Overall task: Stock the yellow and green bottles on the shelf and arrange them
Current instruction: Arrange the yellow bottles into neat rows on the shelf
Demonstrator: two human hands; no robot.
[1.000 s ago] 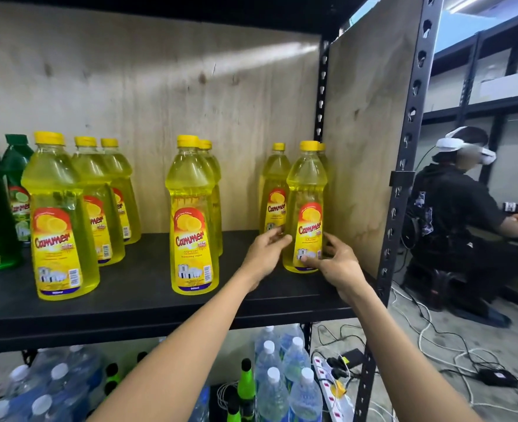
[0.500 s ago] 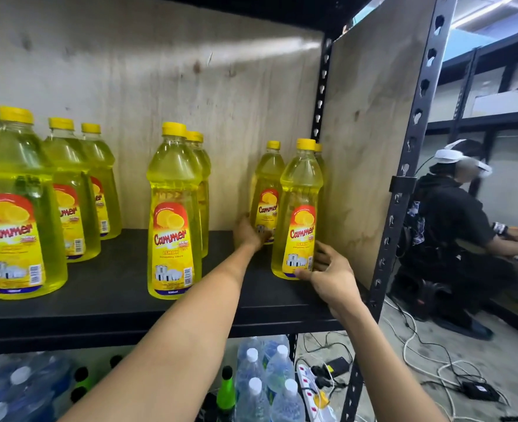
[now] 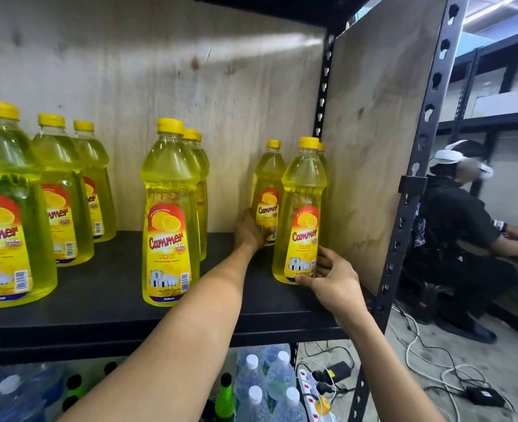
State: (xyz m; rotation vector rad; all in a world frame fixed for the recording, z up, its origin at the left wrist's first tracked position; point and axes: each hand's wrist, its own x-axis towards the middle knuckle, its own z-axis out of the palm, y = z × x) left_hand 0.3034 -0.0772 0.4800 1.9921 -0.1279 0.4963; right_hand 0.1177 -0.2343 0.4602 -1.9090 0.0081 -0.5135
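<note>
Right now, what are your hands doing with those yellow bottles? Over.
Left grip holds back bottle. Right grip holds front bottle at base. Side board close on right.

Your yellow bottles (image 3: 169,184) are glossy see-through plastic with shiny labels (image 3: 167,248) and smooth caps (image 3: 170,126). The shelf (image 3: 105,284) is matt black. At twelve o'clock the back panel (image 3: 160,71) is bare grainy wood; at three, the upright (image 3: 411,190) is matt metal.

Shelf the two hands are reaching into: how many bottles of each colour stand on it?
Yellow bottles: 9, in three clusters of 3; the left hand and the right hand each hold one in the right cluster.
Green bottles: 0 clearly in view on this shelf.
Total: 9
</note>
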